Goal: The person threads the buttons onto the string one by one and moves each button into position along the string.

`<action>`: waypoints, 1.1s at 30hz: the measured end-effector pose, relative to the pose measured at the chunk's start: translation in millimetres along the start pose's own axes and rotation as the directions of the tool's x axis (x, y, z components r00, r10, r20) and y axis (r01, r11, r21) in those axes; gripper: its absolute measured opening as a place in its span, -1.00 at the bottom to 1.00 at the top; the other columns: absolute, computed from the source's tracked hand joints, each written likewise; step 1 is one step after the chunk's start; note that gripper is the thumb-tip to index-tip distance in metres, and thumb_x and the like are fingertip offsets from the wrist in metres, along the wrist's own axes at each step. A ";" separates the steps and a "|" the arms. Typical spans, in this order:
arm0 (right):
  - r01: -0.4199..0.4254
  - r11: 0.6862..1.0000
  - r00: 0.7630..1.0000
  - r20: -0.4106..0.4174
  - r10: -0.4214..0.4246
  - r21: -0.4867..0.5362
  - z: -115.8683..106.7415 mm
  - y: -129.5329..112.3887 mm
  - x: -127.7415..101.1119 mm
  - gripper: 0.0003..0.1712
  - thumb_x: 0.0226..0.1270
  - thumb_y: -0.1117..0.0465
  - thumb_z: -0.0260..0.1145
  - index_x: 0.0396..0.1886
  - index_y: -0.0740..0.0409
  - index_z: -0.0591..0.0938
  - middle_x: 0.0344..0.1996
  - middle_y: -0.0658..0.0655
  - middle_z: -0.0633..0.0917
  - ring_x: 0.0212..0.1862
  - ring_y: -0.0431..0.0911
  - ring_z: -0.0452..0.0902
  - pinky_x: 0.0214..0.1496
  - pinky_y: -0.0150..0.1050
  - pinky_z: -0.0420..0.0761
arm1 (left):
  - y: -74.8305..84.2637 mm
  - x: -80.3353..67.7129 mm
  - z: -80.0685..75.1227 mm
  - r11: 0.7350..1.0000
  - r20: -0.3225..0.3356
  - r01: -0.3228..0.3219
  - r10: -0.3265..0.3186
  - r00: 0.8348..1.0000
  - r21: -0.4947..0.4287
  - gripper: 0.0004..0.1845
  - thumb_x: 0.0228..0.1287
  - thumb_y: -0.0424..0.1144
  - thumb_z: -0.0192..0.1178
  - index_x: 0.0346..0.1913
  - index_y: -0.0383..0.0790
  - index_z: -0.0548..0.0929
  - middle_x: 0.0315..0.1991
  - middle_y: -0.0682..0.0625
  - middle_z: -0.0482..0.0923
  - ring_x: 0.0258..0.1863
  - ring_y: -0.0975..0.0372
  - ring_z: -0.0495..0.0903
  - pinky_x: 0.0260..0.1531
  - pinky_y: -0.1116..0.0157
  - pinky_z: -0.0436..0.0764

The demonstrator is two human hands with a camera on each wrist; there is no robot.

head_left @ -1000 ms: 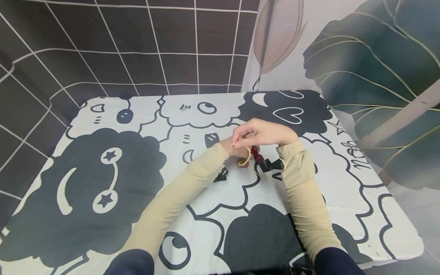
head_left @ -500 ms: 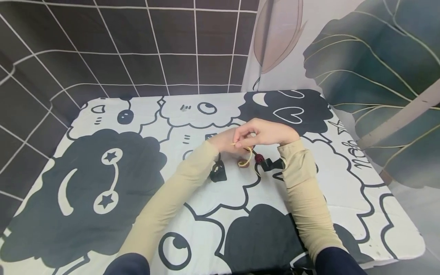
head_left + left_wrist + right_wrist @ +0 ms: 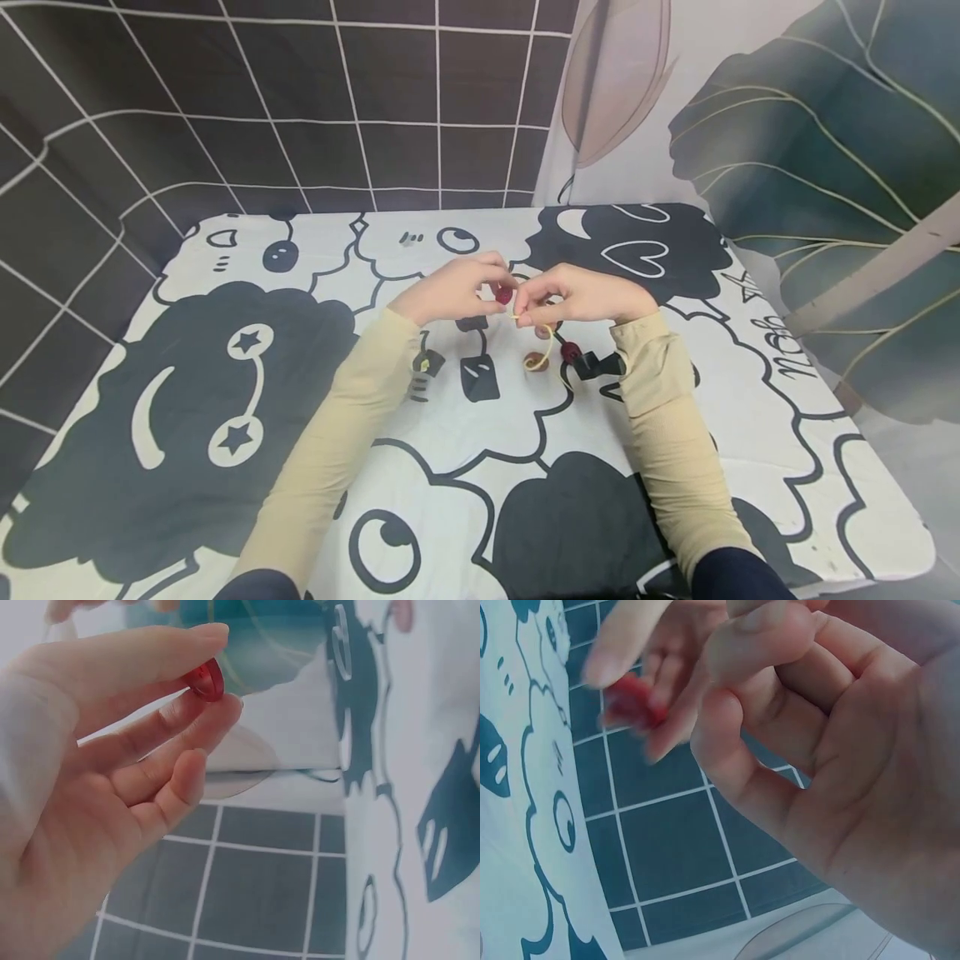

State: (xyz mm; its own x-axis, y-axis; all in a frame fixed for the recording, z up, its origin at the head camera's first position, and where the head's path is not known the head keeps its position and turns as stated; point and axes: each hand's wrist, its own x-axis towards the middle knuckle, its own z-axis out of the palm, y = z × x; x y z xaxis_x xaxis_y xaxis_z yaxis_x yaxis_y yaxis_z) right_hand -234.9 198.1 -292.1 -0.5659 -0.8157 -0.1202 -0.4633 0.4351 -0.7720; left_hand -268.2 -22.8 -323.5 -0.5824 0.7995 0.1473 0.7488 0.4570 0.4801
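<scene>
Where it lay hidden before, the left hand (image 3: pixel 450 290) now pinches a red bead (image 3: pixel 504 293) beside the right hand (image 3: pixel 577 296), which pinches cord (image 3: pixel 546 343).

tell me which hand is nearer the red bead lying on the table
Right. The right hand is just above and beside the red bead on the table; the left hand is farther left.

A cartoon-print tablecloth (image 3: pixel 225 517) lies before a dark tiled backdrop (image 3: pixel 300 100).

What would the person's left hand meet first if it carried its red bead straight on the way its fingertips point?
Probably the right hand: the left hand pinches the red bead with fingertips pointing at the right hand's fingertips, which pinch the yellow cord close by. The exact gap is unclear.
</scene>
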 end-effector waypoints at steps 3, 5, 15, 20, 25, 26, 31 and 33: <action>0.000 1.000 1.000 -0.015 0.000 -0.003 -0.5 0.4 0.8 -0.88 0.37 0.20 0.26 -0.25 0.16 0.65 -0.48 0.02 0.60 -0.45 -0.04 0.64 -0.25 -0.18 0.62 | 0.1 -8.2 -7.3 0.999 -0.056 -0.014 0.012 0.998 -0.044 -0.69 0.17 -0.30 0.30 0.01 -0.21 0.67 -0.14 -0.03 0.58 -0.12 0.19 0.61 -0.02 0.20 0.58; 0.013 1.000 0.999 -0.030 -0.013 -0.002 -0.5 1.0 1.1 -0.90 0.37 0.23 0.25 -0.26 0.17 0.65 -0.47 0.04 0.60 -0.47 -0.11 0.65 -0.26 -0.19 0.63 | 0.1 -13.1 -10.3 0.995 -0.103 -0.036 0.026 0.994 -0.091 -0.69 0.16 -0.32 0.32 0.00 -0.22 0.67 -0.15 -0.03 0.59 -0.13 0.19 0.62 -0.05 0.22 0.58; -0.017 1.000 0.978 -0.208 0.022 0.024 4.1 0.0 9.2 -0.85 0.41 0.24 0.18 -0.28 0.21 0.63 -0.66 0.01 0.42 -0.55 -0.14 0.39 -0.46 -0.32 0.36 | -1.0 -28.6 -18.6 0.949 -0.259 -0.138 0.062 0.964 -0.285 -0.67 0.07 -0.37 0.41 -0.05 -0.27 0.67 -0.13 -0.07 0.64 -0.21 0.25 0.64 -0.10 0.32 0.60; -0.039 0.998 0.964 -0.259 0.053 0.056 7.9 -3.8 13.4 -0.86 0.38 0.27 0.15 -0.29 0.19 0.62 -0.67 -0.01 0.38 -0.55 -0.08 0.35 -0.51 -0.32 0.30 | 1.5 -30.2 -21.4 0.934 -0.278 -0.178 0.090 0.956 -0.310 -0.65 0.05 -0.41 0.41 -0.05 -0.32 0.65 -0.15 -0.08 0.63 -0.22 0.23 0.67 -0.10 0.31 0.60; -0.050 0.996 0.963 -0.261 0.067 0.072 8.9 -4.8 15.1 -0.85 0.38 0.29 0.12 -0.28 0.23 0.62 -0.67 -0.03 0.37 -0.55 -0.15 0.32 -0.47 -0.32 0.32 | 1.9 -29.2 -21.5 0.936 -0.266 -0.170 0.087 0.960 -0.309 -0.64 0.07 -0.38 0.41 -0.04 -0.32 0.63 -0.13 -0.08 0.63 -0.20 0.24 0.69 -0.09 0.32 0.60; -0.052 0.996 0.963 -0.261 0.069 0.071 8.9 -4.6 15.3 -0.84 0.37 0.29 0.12 -0.28 0.23 0.62 -0.67 -0.03 0.37 -0.56 -0.15 0.32 -0.47 -0.33 0.32 | 1.8 -29.1 -21.4 0.936 -0.265 -0.169 0.087 0.960 -0.309 -0.64 0.07 -0.38 0.41 -0.04 -0.31 0.63 -0.13 -0.08 0.63 -0.20 0.24 0.69 -0.09 0.32 0.60; -0.059 0.997 0.960 -0.270 0.070 0.050 8.3 -5.0 16.2 -0.82 0.34 0.33 0.08 -0.31 0.20 0.63 -0.66 -0.04 0.40 -0.56 -0.11 0.33 -0.47 -0.34 0.33 | 1.7 -29.4 -21.4 0.935 -0.269 -0.179 0.096 0.958 -0.306 -0.65 0.06 -0.39 0.41 -0.05 -0.33 0.63 -0.14 -0.09 0.63 -0.22 0.23 0.69 -0.11 0.32 0.59; -0.061 0.998 0.961 -0.269 0.067 0.033 8.1 -5.3 16.7 -0.81 0.33 0.34 0.07 -0.31 0.19 0.63 -0.66 -0.03 0.41 -0.56 -0.08 0.34 -0.48 -0.35 0.33 | 2.2 -29.6 -21.3 0.936 -0.268 -0.183 0.101 0.958 -0.301 -0.66 0.06 -0.40 0.40 -0.06 -0.34 0.63 -0.16 -0.09 0.63 -0.23 0.23 0.68 -0.11 0.32 0.59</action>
State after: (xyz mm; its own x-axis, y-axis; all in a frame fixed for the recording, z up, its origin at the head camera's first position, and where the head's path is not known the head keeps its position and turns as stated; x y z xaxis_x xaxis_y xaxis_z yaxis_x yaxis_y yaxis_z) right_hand -236.4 179.1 -295.0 -0.7584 -0.6518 0.0003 -0.4050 0.4709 -0.7838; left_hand -256.1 -53.8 -308.4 -0.5670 0.7076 0.4216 0.7122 0.1639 0.6826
